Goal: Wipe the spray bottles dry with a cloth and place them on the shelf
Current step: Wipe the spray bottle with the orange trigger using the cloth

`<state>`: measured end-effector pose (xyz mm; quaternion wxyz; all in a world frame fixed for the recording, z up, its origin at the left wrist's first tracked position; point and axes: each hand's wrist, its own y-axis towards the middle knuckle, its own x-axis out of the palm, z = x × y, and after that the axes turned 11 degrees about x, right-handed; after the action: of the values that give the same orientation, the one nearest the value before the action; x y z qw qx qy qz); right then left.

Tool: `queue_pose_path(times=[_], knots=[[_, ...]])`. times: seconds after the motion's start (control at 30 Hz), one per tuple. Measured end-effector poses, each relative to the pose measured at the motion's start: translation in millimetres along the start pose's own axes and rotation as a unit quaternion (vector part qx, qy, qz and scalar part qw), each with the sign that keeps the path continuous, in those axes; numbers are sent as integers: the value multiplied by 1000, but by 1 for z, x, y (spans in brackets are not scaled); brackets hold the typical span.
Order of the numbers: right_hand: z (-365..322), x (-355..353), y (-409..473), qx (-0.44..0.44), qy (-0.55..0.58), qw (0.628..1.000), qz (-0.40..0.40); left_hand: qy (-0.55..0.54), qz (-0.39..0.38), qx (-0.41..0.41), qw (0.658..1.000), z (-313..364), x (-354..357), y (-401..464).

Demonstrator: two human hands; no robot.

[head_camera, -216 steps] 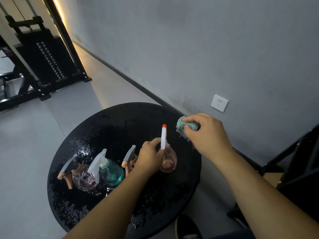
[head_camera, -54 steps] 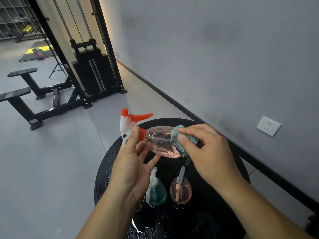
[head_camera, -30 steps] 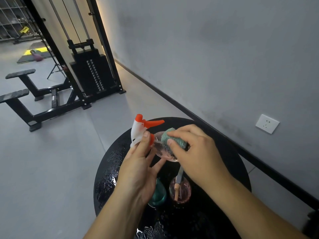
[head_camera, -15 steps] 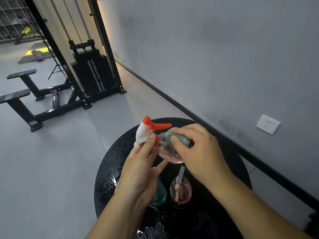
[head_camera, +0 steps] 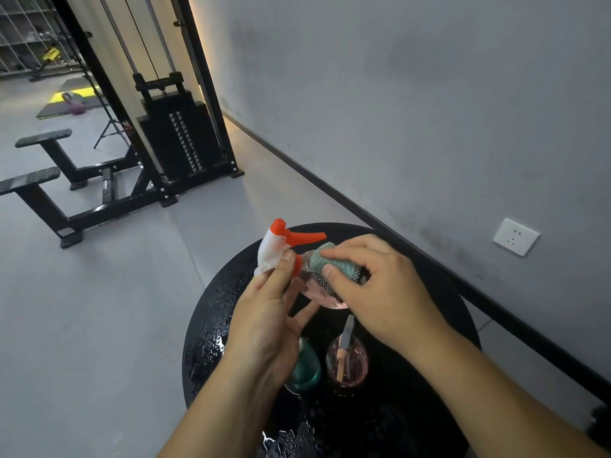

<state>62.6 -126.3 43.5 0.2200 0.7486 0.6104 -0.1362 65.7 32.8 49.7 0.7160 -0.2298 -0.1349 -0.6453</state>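
Bottle (head_camera: 317,292) – pink liquid inside | left hand (head_camera: 267,319) grips neck | right hand (head_camera: 373,292) pinches cloth (head_camera: 334,262) against it

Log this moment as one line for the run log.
step: wiping | left hand: holds pink spray bottle by neck | right hand: presses green cloth on it | shelf: unseen

Round black table (head_camera: 439,292), top wet, droplets thick along its left edge. Grey wall (head_camera: 396,94) on the right with a white socket (head_camera: 515,236); black skirting (head_camera: 429,259) along its foot. Grey floor (head_camera: 82,325). Far left: black cable machine with weight stack (head_camera: 180,145), two padded benches (head_camera: 43,137), a tripod (head_camera: 110,133), mats (head_camera: 71,100) beyond.
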Motion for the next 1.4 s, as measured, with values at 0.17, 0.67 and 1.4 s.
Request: queue_pose_path(times=[0.17,0.67,1.4], knots=[[10,-12,8,61,22,996,54,-11,12,8,1000,4,-2,2],[4,-9,-1,7,14,1000,2,5,8,2,1000,3,-2,1],[10,-10,3,6,27,999,36,15,25,10,1000,6,-4,4]])
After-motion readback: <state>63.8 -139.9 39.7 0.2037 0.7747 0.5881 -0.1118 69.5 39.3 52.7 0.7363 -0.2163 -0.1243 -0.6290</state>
